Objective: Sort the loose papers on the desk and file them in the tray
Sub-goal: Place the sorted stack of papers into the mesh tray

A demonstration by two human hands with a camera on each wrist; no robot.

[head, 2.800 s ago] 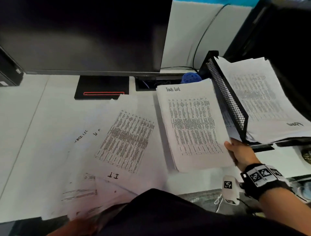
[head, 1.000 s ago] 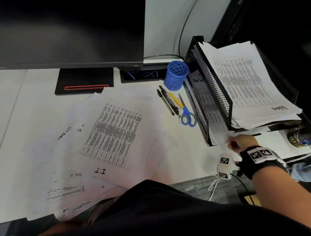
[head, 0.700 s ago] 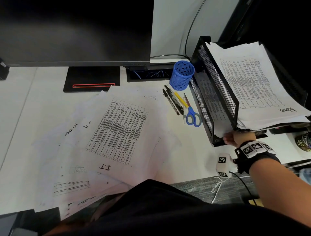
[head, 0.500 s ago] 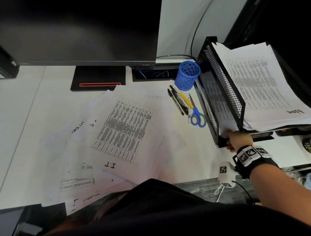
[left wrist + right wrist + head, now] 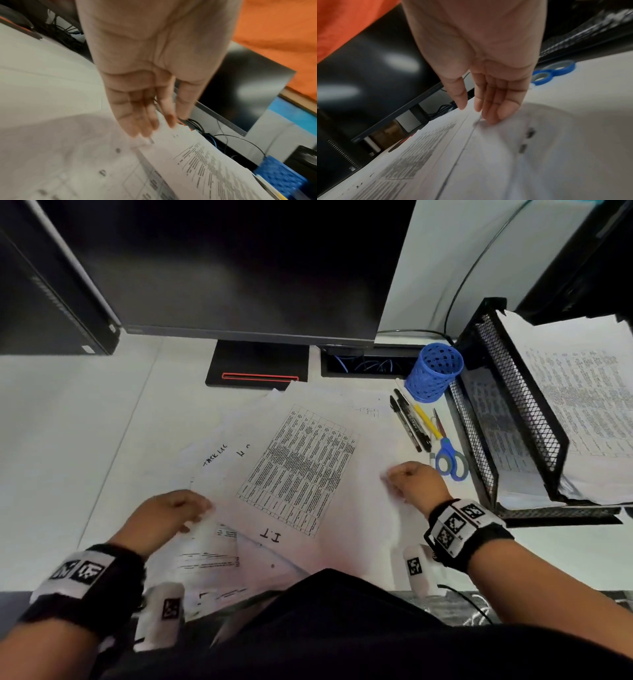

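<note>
While the desk (image 5: 68,440) on the far left lay bare of paper, the left hand (image 5: 164,513) rested at the left edge of the loose papers (image 5: 301,460), apparently placed there to gather or steady the spread. In the left wrist view its fingers (image 5: 137,119) were nearly straight and close together, tips down on a sheet, gripping nothing. The papers lay fanned across the middle of the desk, overlapping at odd angles, with some hanging over the near edge. The top sheet carried a dense printed table and the handwritten letters "I.T"; the sheets beneath showed handwriting and short printed lines. They appeared flat and uncreased, though unsquared.

The right hand (image 5: 416,482) sat on the right side of the same sheet. Its fingers (image 5: 489,102) were loosely extended and only slightly bent, tips touching the paper, holding nothing. Judged from this placement, both hands were set to draw the sheets together into a stack.

Further right lay the pens (image 5: 409,422) and scissors (image 5: 448,460), beside a blue cup (image 5: 433,373). At the far right stood the black mesh tray (image 5: 524,405), already holding filed papers on two levels; the sorting was judged partly complete.
</note>
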